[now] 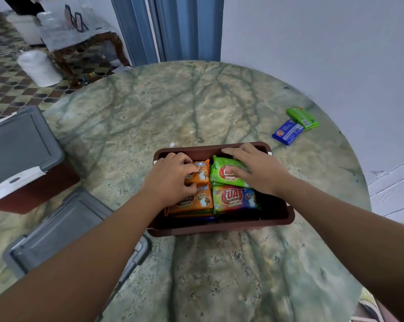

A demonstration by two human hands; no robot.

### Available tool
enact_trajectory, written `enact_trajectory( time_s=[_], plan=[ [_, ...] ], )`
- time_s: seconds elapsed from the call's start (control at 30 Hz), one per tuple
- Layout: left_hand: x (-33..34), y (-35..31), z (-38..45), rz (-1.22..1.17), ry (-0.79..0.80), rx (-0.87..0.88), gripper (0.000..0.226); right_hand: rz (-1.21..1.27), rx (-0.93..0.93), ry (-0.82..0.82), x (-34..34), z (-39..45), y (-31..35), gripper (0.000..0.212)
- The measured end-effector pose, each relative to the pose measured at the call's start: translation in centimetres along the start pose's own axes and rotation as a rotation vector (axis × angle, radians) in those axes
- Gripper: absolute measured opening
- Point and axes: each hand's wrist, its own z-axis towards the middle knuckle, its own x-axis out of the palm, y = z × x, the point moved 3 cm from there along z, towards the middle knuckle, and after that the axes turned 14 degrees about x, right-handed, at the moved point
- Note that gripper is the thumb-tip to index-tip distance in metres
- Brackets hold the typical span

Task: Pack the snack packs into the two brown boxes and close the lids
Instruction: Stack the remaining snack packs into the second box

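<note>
Fingers point(191, 168) of the left hand point(170, 180) pinch an orange foil snack pack point(199, 174) — right hand point(254, 170) fingers, relaxed, press a green one point(222, 175) inside the open brown plastic box point(277, 214).

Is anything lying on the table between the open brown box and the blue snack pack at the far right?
No. In the head view, only bare table separates the brown box from the blue pack.

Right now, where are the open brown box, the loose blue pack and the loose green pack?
brown box point(219, 230): head view, near wall.
blue pack point(287, 132): head view, middle of wrapper.
green pack point(302, 117): head view, middle of wrapper.
</note>
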Motion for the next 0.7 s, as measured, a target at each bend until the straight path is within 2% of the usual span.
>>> enact_trajectory(
  time_s=[0.13,0.37,0.7],
  plan=[
    [0.0,0.1,0.0,0.001,-0.002,0.002,0.047,-0.047,-0.044,-0.02,0.3,-0.2,-0.2,0.07],
    [-0.2,0.1,0.0,-0.017,0.009,0.017,0.043,-0.221,-0.192,0.046,0.6,0.2,0.5,0.057],
    [0.0,0.2,0.2,-0.013,0.047,0.043,0.044,-0.232,-0.194,0.063,0.5,0.1,0.8,0.058]
  ],
)
